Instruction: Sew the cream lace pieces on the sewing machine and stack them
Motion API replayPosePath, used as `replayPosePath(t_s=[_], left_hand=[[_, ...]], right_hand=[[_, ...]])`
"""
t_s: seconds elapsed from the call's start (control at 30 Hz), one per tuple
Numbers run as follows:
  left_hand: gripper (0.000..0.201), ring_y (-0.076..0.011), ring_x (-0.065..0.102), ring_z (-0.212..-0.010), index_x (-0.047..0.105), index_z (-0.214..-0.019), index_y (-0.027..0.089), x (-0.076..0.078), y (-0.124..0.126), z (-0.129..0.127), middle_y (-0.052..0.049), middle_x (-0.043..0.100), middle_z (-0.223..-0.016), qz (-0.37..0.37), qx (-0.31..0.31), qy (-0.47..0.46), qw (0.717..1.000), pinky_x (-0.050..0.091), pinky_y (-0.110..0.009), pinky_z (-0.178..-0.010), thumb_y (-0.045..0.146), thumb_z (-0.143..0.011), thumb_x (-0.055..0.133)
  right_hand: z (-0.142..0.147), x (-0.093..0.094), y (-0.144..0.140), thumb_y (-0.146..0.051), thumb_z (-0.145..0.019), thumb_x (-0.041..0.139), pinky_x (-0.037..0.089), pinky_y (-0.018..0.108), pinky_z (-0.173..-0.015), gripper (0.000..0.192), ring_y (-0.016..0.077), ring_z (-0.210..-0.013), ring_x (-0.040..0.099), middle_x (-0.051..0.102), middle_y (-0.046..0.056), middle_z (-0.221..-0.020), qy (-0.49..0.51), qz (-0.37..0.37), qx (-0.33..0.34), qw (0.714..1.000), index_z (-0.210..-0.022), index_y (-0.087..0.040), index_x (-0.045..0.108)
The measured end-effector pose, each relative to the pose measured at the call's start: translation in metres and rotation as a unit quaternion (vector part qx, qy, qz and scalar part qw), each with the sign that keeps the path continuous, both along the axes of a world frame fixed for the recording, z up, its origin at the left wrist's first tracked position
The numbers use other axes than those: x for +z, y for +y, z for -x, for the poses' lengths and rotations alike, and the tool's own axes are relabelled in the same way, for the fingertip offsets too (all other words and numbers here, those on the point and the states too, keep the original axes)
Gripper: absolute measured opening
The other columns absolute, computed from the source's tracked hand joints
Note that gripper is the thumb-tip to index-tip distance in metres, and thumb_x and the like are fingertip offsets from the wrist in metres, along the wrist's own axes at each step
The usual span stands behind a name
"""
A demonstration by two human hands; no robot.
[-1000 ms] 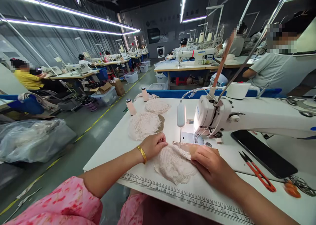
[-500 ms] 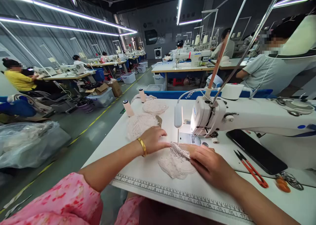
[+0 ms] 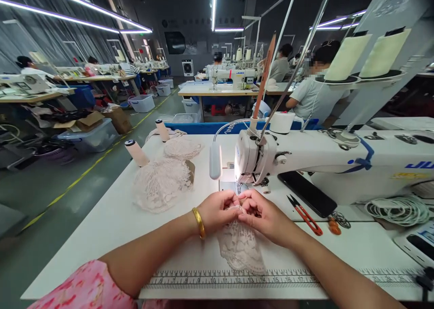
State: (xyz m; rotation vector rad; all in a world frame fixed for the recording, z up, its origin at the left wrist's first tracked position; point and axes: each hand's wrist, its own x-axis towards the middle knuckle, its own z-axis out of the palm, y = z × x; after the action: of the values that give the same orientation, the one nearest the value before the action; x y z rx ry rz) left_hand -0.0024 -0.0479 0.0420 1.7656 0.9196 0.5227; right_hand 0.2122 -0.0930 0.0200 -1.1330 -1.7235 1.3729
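Hands: left (image 3: 217, 211), right (image 3: 261, 214) | fingers pinching one lace piece (image 3: 241, 245) | lace piles (image 3: 159, 184): two | thread cones (image 3: 135, 152): two

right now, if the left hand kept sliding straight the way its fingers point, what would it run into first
The left hand points rightward, and its fingertips already sit against the right hand, both pinching the lace piece in front of the sewing machine. So it would likely press into the right hand first, though depth is unclear.
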Motion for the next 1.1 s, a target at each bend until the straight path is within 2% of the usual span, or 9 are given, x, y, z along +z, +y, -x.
replayPosePath(t_s=[0.07,0.17,0.3,0.47,0.6,0.77,0.9,1.0,1.1], left_hand=[[0.037,-0.0126,0.046,-0.063,0.059,-0.088,0.019,-0.007,0.002,0.002,0.005,0.053,-0.070,0.041,0.008,-0.035,0.999,0.036,-0.022,-0.057,0.050,-0.078,0.075],[0.041,-0.0136,0.049,-0.064,0.063,-0.094,0.018,-0.012,0.003,0.009,0.004,0.056,-0.072,0.082,0.017,-0.052,0.995,0.038,-0.023,-0.058,0.050,-0.075,0.080],[0.031,-0.0167,0.054,-0.071,0.070,-0.082,0.017,-0.013,0.001,0.011,0.000,0.063,-0.075,-0.009,0.025,-0.024,0.999,0.041,-0.026,-0.066,0.048,-0.082,0.072],[0.025,-0.0156,0.052,-0.070,0.068,-0.077,0.018,-0.014,-0.004,0.007,0.000,0.062,-0.076,-0.127,0.041,-0.027,0.991,0.040,-0.027,-0.067,0.040,-0.089,0.065],[0.026,-0.0146,0.049,-0.067,0.064,-0.075,0.018,-0.016,-0.007,0.006,0.001,0.056,-0.072,-0.171,0.046,-0.030,0.984,0.038,-0.027,-0.063,0.037,-0.092,0.062],[0.021,-0.0145,0.050,-0.068,0.064,-0.078,0.019,-0.018,-0.009,0.005,0.000,0.058,-0.074,-0.201,0.036,-0.042,0.978,0.038,-0.026,-0.064,0.032,-0.093,0.062],[0.018,-0.0157,0.053,-0.070,0.061,-0.078,0.019,-0.018,-0.010,0.003,0.000,0.061,-0.076,-0.190,0.049,-0.044,0.980,0.040,-0.027,-0.065,0.032,-0.091,0.066],[0.013,-0.0176,0.060,-0.080,0.061,-0.080,0.020,-0.019,-0.012,0.001,-0.002,0.068,-0.087,-0.157,0.043,-0.086,0.983,0.046,-0.029,-0.073,0.028,-0.088,0.067],[0.013,-0.0161,0.059,-0.073,0.058,-0.079,0.020,-0.020,-0.014,0.000,-0.001,0.069,-0.083,-0.110,0.050,-0.093,0.988,0.045,-0.027,-0.068,0.027,-0.086,0.066]], right_hand=[[0.003,0.000,0.000,-0.056,-0.098,0.070,0.043,0.029,-0.071,0.039,0.0167,-0.077,0.052,0.058,-0.003,-0.084,-0.023,-0.010,-0.027,0.999,-0.118,-0.024,0.059],[0.004,0.007,-0.002,-0.044,-0.098,0.068,0.039,0.029,-0.068,0.022,0.0163,-0.076,0.051,0.057,-0.003,-0.083,-0.054,-0.029,-0.047,0.997,-0.102,-0.024,0.061],[0.003,0.012,-0.005,-0.037,-0.098,0.063,0.039,0.030,-0.069,0.016,0.0173,-0.079,0.050,0.058,-0.001,-0.087,-0.082,-0.067,-0.054,0.993,-0.091,-0.024,0.058],[0.004,0.009,-0.006,-0.042,-0.097,0.065,0.042,0.032,-0.074,0.020,0.0183,-0.084,0.050,0.057,0.000,-0.095,-0.074,-0.039,-0.054,0.995,-0.098,-0.025,0.055],[0.006,0.007,-0.005,-0.050,-0.096,0.068,0.042,0.030,-0.071,0.028,0.0174,-0.081,0.050,0.057,-0.001,-0.092,-0.053,-0.029,-0.063,0.996,-0.103,-0.024,0.058],[0.010,0.008,-0.004,-0.046,-0.099,0.062,0.039,0.029,-0.065,0.025,0.0163,-0.072,0.048,0.053,-0.003,-0.078,-0.046,-0.048,-0.082,0.994,-0.091,-0.023,0.057],[0.011,0.008,-0.005,-0.041,-0.098,0.061,0.039,0.029,-0.065,0.020,0.0163,-0.072,0.049,0.055,-0.002,-0.081,-0.058,-0.055,-0.090,0.993,-0.090,-0.024,0.056],[0.010,0.005,-0.006,-0.039,-0.098,0.060,0.039,0.029,-0.066,0.017,0.0174,-0.076,0.050,0.057,-0.001,-0.085,-0.077,-0.073,-0.092,0.990,-0.091,-0.024,0.055],[0.008,0.002,-0.008,-0.039,-0.099,0.058,0.040,0.030,-0.068,0.016,0.0186,-0.083,0.052,0.059,0.000,-0.091,-0.070,-0.082,-0.083,0.991,-0.093,-0.025,0.054]])
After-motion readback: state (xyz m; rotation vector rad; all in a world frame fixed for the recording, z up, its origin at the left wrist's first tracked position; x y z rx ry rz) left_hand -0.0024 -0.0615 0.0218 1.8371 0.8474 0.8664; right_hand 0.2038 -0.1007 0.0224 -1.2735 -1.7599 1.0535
